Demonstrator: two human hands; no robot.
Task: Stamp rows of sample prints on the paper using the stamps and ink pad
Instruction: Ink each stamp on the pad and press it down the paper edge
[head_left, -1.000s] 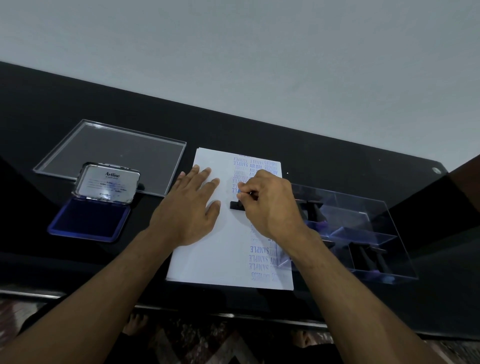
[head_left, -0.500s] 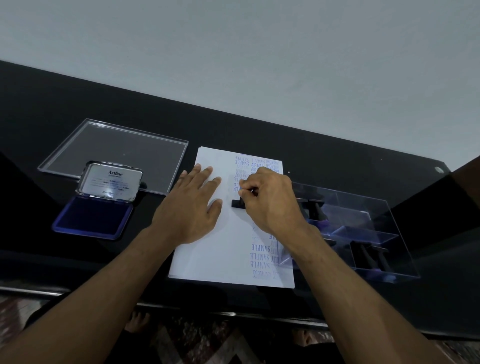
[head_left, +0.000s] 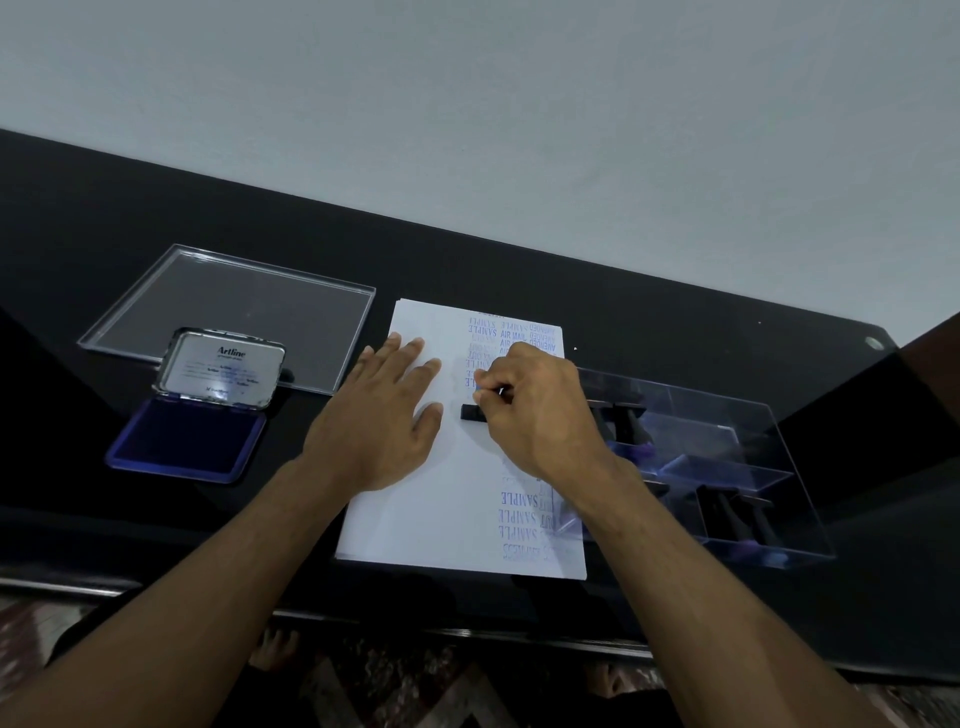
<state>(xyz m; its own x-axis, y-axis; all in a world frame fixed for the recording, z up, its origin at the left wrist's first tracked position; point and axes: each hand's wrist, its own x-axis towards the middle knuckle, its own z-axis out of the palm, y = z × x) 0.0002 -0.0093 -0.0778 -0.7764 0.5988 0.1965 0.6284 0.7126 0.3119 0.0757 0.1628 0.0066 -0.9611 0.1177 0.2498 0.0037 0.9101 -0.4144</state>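
Paper (head_left: 415, 514): on black table (head_left: 519, 265), blue prints (SAMPLE, AIR MAIL) down its right side. Left hand (head_left: 384, 415): flat on paper, fingers straight. Right hand (head_left: 540, 410): fingers curled round black stamp (head_left: 471, 411), its base on the paper. Ink pad (head_left: 187, 447): left, lid raised. Clear box (head_left: 727, 467), right: more stamps. Clear lid (head_left: 228, 306): far left.

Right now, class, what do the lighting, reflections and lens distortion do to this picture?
Head view: dim, bluish light; the glossy black table mirrors the clear stamp box; the wide lens bows the table's far edge; prints on the paper are legible near the camera and fainter, partly blurred, farther off.
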